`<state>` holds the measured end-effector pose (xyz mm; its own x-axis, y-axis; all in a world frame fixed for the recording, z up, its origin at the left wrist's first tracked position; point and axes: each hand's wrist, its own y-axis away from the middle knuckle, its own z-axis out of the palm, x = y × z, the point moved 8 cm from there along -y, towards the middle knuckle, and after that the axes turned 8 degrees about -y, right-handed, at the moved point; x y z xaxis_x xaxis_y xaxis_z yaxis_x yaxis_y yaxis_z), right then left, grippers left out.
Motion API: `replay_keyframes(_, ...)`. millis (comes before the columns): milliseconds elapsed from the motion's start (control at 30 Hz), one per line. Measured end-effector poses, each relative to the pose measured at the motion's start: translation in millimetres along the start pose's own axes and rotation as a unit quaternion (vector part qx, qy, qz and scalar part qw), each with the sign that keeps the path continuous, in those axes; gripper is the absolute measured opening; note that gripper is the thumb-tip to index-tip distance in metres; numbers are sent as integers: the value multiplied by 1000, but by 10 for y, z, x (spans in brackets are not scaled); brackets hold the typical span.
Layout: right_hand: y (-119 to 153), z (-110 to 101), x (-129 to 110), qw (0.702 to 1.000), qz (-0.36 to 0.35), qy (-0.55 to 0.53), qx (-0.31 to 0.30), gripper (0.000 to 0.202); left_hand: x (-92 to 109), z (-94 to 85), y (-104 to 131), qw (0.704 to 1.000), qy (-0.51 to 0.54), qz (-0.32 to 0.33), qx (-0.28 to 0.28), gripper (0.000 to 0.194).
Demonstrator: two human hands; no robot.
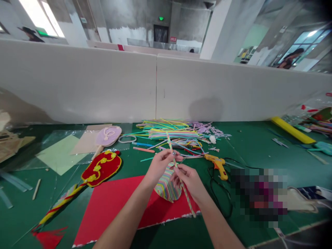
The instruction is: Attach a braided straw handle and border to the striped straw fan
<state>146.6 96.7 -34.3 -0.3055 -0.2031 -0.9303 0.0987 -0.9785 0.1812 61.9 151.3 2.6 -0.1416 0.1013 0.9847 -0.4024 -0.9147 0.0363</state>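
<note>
Left hand (164, 162) and right hand (188, 178) grip a multicoloured stick (169, 141), partly covering a striped oval (166, 189); a pixelated patch (259, 193) obscures something rightward.

A pale partition (103, 83) edged the green desk (249, 145); beyond the partition stood a pillar (219, 31), patchy walls (137, 19) and bright windows (36, 14).
</note>
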Motion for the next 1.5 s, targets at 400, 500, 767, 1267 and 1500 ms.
replay_keyframes(400,-126,-488,-611,988,-113,79,62,36,-14,188,96,988,-87,-38,-121,37)
replay_keyframes(500,-177,-409,-587,991,-113,34,60,37,-120,279,144,981,-84,-74,-158,39)
replay_keyframes(767,-82,-1124,-781,940,-197,-131,247,37,107,-171,196,941,-251,-70,-215,41)
replay_keyframes(1267,-3,-929,-750,927,-213,-181,249,32,769,-730,254,864,-465,140,132,26)
replay_keyframes(1500,-56,-450,-550,946,-144,-216,192,27,524,228,302,730,-634,250,48,25)
